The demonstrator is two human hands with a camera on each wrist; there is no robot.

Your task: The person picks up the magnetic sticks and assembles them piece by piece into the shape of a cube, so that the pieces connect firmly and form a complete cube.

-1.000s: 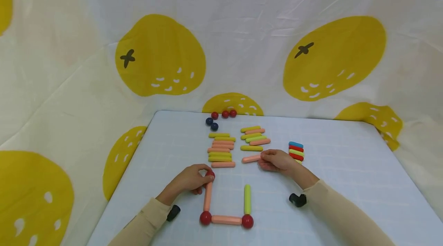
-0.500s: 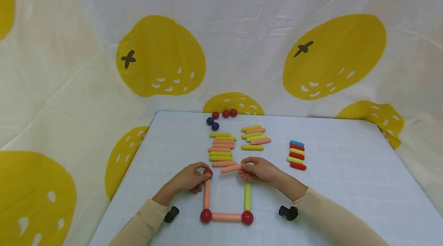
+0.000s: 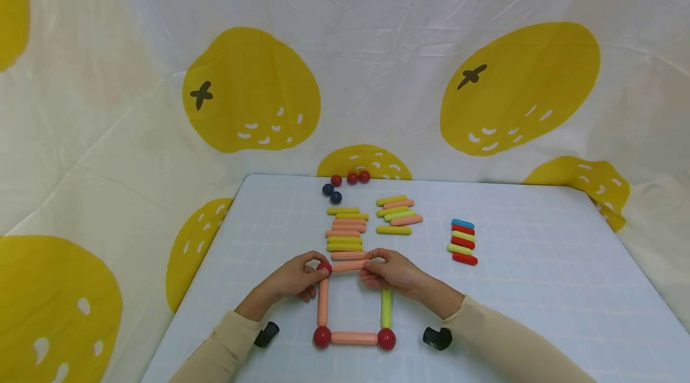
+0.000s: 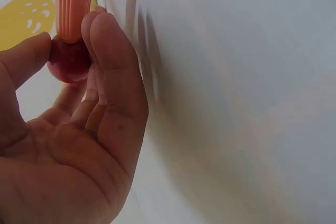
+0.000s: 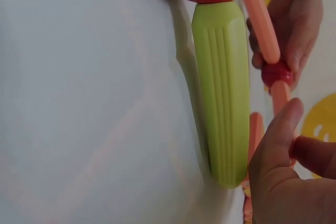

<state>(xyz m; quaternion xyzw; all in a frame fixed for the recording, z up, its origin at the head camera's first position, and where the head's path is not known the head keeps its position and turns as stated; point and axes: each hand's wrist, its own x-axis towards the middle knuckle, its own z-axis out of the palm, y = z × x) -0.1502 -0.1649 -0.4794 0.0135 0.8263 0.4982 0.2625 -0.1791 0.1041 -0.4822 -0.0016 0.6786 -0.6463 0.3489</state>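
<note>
Pink rod (image 3: pixel 349 266), head view: far side of a part-built square, R hand (image 3: pixel 393 272) pinching its right end, left end up against the corner ball (image 3: pixel 325 265), which the L hand (image 3: pixel 295 278) grips. Side rod (image 3: pixel 323 305) runs from there to the near-left ball (image 3: pixel 322 337); bottom rod (image 3: pixel 353 338) links that to the near-right ball (image 3: pixel 386 338), w/ green rod (image 3: pixel 386 310) off it. Loose rod (image 3: pixel 347 256) lies just beyond the held one, so best to come in low & not nudge it.

L wrist view: thumb + fingers hold the ball, rod tip meeting it; can't tell if fully seated. I'd keep the ball dead still, aim the tip at its centre, push straight, no twist, fingertips clear of the joint. Rod's matte pink, ribbed lengthwise, w/ a rounded tip.

R wrist view: thumb & finger on the pink rod, in line w/ the ball approx. Green rod's free end, no ball on it, is v. near the R hand; worth not knocking it.
</note>
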